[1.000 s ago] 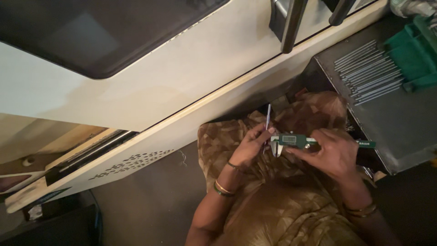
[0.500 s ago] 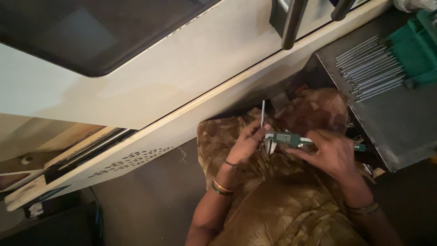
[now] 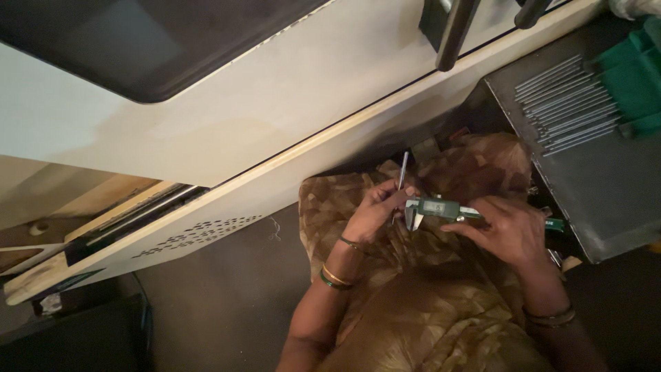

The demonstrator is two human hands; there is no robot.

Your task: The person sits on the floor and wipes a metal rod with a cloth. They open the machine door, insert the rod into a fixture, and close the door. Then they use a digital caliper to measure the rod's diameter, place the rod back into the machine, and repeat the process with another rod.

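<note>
Two hands work over the lap; the left hand [image 3: 375,210] pinches a thin metal rod [image 3: 401,180], held nearly upright, its lower part at the jaws of a digital caliper [image 3: 441,209]; the right hand [image 3: 509,231] grips the caliper body, fingers closed around it; more rods [image 3: 564,103] lie in a row on a grey tray [image 3: 606,200] to the right, beside a green bin [image 3: 637,76].

Dark metal tray [image 3: 606,207] at right carries row of thin steel rods [image 3: 564,103], laid parallel, touching or nearly so. Green bin [image 3: 633,83] at tray's far edge, on it or just beside, can't tell. Grey floor [image 3: 220,296] below.
</note>
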